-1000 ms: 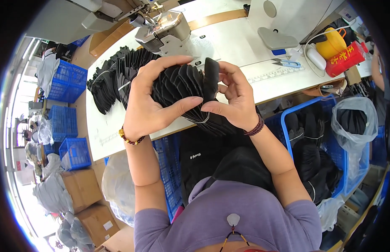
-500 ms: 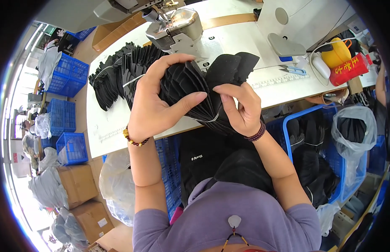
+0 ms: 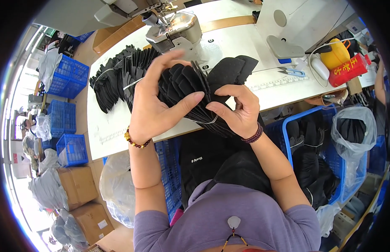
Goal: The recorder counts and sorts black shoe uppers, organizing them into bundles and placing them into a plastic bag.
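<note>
My left hand (image 3: 151,103) curves round a thick bundle of black fabric pieces (image 3: 180,86), its thumb lying along the near side and its fingers over the far side. A pale tie (image 3: 210,121) circles the bundle at its lower end. At the bundle's right side, my right hand (image 3: 242,110) has thumb and forefinger on the edges of the pieces. Several pieces (image 3: 230,69) are folded over to the right, beyond the right fingers. Two more tied black bundles (image 3: 130,71) lie left of my left hand on the white table (image 3: 111,126).
A sewing machine (image 3: 176,31) stands at the table's far side. Blue-handled snips (image 3: 293,72), a yellow cup (image 3: 332,56) and a red container (image 3: 348,72) are at right. A blue crate (image 3: 286,130) of black bundles stands below; cardboard boxes (image 3: 77,182) are at left.
My right thumb has moved up and left onto the pieces' edges. My left fingertips have lifted slightly from the far side, and the tops of the pieces have spread a little.
</note>
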Action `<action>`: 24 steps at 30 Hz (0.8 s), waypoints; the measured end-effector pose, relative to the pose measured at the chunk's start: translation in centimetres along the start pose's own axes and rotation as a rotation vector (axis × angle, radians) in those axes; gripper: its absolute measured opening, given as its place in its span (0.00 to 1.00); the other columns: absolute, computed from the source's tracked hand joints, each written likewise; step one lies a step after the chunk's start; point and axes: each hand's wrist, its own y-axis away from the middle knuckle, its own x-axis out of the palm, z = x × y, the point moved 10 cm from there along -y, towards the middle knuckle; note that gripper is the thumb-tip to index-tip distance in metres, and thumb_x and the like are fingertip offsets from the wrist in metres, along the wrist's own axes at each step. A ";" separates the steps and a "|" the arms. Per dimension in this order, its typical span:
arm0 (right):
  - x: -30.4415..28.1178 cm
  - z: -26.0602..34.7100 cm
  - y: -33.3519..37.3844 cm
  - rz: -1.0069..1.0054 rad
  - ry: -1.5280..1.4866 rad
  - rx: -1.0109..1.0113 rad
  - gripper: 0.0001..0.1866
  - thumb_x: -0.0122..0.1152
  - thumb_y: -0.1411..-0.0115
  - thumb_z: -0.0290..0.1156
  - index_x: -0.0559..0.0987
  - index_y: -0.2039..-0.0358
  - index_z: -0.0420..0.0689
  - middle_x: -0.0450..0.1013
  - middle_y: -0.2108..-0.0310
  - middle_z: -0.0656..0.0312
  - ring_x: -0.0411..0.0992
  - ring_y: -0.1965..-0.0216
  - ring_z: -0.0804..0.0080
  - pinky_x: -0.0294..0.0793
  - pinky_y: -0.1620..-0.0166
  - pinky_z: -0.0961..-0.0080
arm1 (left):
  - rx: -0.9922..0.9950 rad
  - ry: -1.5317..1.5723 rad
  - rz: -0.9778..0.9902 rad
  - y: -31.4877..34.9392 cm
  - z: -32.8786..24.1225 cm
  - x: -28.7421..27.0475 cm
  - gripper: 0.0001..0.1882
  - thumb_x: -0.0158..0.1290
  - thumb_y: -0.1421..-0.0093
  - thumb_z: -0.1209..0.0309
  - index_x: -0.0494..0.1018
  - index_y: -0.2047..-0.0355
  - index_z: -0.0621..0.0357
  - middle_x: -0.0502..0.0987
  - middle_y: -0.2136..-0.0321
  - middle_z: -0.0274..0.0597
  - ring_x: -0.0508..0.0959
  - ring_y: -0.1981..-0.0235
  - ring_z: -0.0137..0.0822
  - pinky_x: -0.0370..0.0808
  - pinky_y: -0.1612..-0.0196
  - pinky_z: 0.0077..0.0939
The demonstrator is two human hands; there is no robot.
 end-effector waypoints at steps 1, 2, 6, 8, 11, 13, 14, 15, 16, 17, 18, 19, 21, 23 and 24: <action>-0.1 -0.5 0.0 -0.007 -0.026 0.049 0.17 0.72 0.56 0.27 0.76 0.66 0.38 0.73 0.70 0.62 0.70 0.70 0.78 0.68 0.66 0.84 | 0.003 0.001 0.001 -0.1 -0.2 -0.1 0.28 0.64 0.58 0.72 0.70 0.54 0.63 0.76 0.61 0.44 0.76 0.61 0.33 0.72 0.58 0.24; -0.1 -0.9 0.1 -0.013 -0.053 0.098 0.16 0.72 0.55 0.27 0.76 0.67 0.38 0.73 0.70 0.61 0.71 0.70 0.78 0.68 0.66 0.83 | 0.044 -0.113 -0.051 -0.1 -0.7 -0.7 0.29 0.65 0.59 0.71 0.70 0.54 0.62 0.75 0.58 0.45 0.76 0.58 0.36 0.71 0.56 0.26; 0.0 -0.6 -0.1 0.008 -0.003 0.090 0.16 0.72 0.55 0.27 0.76 0.67 0.37 0.74 0.70 0.61 0.71 0.70 0.78 0.69 0.66 0.83 | 0.195 -0.452 0.018 -0.5 -2.2 -0.8 0.29 0.66 0.63 0.67 0.74 0.57 0.60 0.73 0.52 0.46 0.73 0.52 0.43 0.69 0.53 0.30; 0.0 -0.5 -0.1 0.010 0.019 0.088 0.16 0.72 0.55 0.27 0.76 0.68 0.37 0.74 0.70 0.61 0.71 0.70 0.78 0.69 0.66 0.84 | 0.199 -0.470 0.048 -0.6 -2.0 -0.9 0.28 0.66 0.63 0.67 0.74 0.58 0.59 0.72 0.51 0.46 0.73 0.51 0.43 0.69 0.52 0.30; 0.1 -0.3 -0.1 0.022 0.016 0.075 0.13 0.71 0.54 0.26 0.76 0.69 0.37 0.74 0.70 0.61 0.71 0.71 0.78 0.69 0.66 0.84 | 0.217 -0.562 0.073 -0.1 -2.0 -0.8 0.26 0.66 0.63 0.67 0.75 0.60 0.60 0.74 0.53 0.46 0.74 0.53 0.41 0.70 0.52 0.30; 0.1 0.2 -0.2 0.015 0.017 0.031 0.14 0.69 0.53 0.25 0.76 0.67 0.37 0.74 0.69 0.60 0.71 0.70 0.77 0.69 0.65 0.84 | 0.232 -0.639 0.070 0.1 -2.1 -0.6 0.26 0.66 0.62 0.68 0.75 0.60 0.60 0.75 0.56 0.46 0.76 0.55 0.38 0.70 0.54 0.28; 0.0 0.4 -0.2 0.000 0.018 0.011 0.14 0.68 0.53 0.23 0.75 0.65 0.37 0.74 0.68 0.59 0.71 0.68 0.77 0.69 0.64 0.84 | 0.108 -0.393 0.086 -0.1 -1.0 -0.7 0.26 0.66 0.62 0.69 0.74 0.60 0.61 0.77 0.60 0.45 0.77 0.59 0.35 0.71 0.55 0.26; 0.5 0.5 -0.2 0.025 0.030 0.002 0.14 0.68 0.53 0.23 0.75 0.65 0.37 0.74 0.68 0.59 0.71 0.68 0.77 0.69 0.64 0.84 | -0.018 -0.151 0.101 -0.1 0.2 -0.7 0.26 0.67 0.62 0.70 0.74 0.60 0.62 0.78 0.64 0.45 0.78 0.63 0.31 0.72 0.57 0.24; -0.1 0.3 -0.2 -0.066 -0.044 0.029 0.15 0.66 0.52 0.22 0.75 0.63 0.39 0.74 0.68 0.59 0.70 0.72 0.74 0.69 0.67 0.82 | -0.012 -0.145 0.099 -0.2 0.2 -0.7 0.26 0.67 0.62 0.70 0.74 0.60 0.62 0.78 0.64 0.45 0.78 0.63 0.31 0.72 0.57 0.24; -0.7 0.1 -0.2 -0.150 -0.117 0.044 0.15 0.64 0.52 0.21 0.75 0.61 0.41 0.74 0.67 0.58 0.70 0.75 0.71 0.69 0.70 0.80 | 0.006 -0.113 0.118 -0.3 0.0 -0.5 0.26 0.67 0.61 0.70 0.74 0.59 0.62 0.78 0.66 0.43 0.77 0.65 0.29 0.73 0.59 0.22; -0.7 0.0 -0.3 -0.155 -0.118 0.053 0.15 0.64 0.52 0.21 0.75 0.61 0.41 0.74 0.67 0.58 0.70 0.75 0.71 0.69 0.70 0.80 | 0.026 -0.086 0.134 -0.3 -0.2 -0.3 0.26 0.67 0.61 0.71 0.74 0.59 0.62 0.79 0.69 0.42 0.77 0.68 0.27 0.73 0.61 0.20; -0.7 1.0 -0.5 -0.136 -0.053 -0.038 0.17 0.61 0.51 0.20 0.73 0.58 0.41 0.73 0.66 0.57 0.69 0.75 0.70 0.69 0.70 0.79 | 0.025 -0.081 0.134 -0.3 -0.2 -0.3 0.26 0.67 0.61 0.71 0.74 0.59 0.62 0.79 0.69 0.42 0.77 0.68 0.27 0.73 0.61 0.20; -0.4 1.7 -0.8 -0.039 0.113 -0.100 0.16 0.56 0.51 0.18 0.75 0.59 0.41 0.73 0.68 0.56 0.68 0.75 0.67 0.69 0.70 0.77 | -0.025 -0.025 0.160 -0.2 0.2 0.2 0.26 0.67 0.60 0.70 0.73 0.59 0.63 0.78 0.68 0.42 0.76 0.67 0.28 0.73 0.59 0.22; -0.4 1.4 -1.1 0.030 0.129 -0.080 0.13 0.55 0.51 0.18 0.76 0.63 0.41 0.73 0.69 0.57 0.69 0.74 0.67 0.69 0.69 0.76 | 0.015 -0.034 0.143 -0.5 0.0 0.4 0.26 0.67 0.60 0.70 0.73 0.59 0.63 0.78 0.68 0.42 0.76 0.67 0.27 0.73 0.59 0.22; 0.0 1.0 -1.2 0.094 0.146 -0.048 0.10 0.55 0.51 0.19 0.77 0.66 0.41 0.74 0.71 0.57 0.69 0.74 0.67 0.69 0.69 0.76 | 0.050 -0.051 0.131 -0.6 -0.3 0.5 0.26 0.67 0.60 0.69 0.73 0.59 0.62 0.78 0.68 0.42 0.76 0.67 0.27 0.73 0.59 0.22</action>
